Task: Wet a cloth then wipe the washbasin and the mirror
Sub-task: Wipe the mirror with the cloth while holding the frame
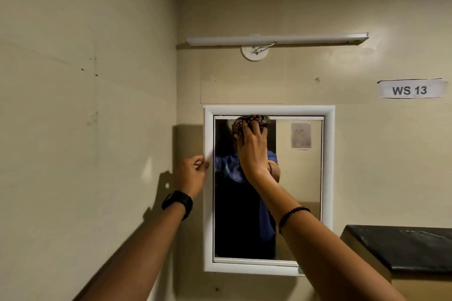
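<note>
Cloth: my right hand presses the bunched brown patterned cloth against the white-framed rectangular wall mirror, near its top edge.
Left hand: my fingers are curled, touching the mirror's left frame, holding nothing.

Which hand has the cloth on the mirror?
The right hand, wearing the bead bracelet, holds the cloth against the mirror near its top; the left hand, wearing the black watch, touches the white frame.

Small washroom, white-framed wall mirror, tube light above it, paper label "WS 13", plain beige walls
</note>
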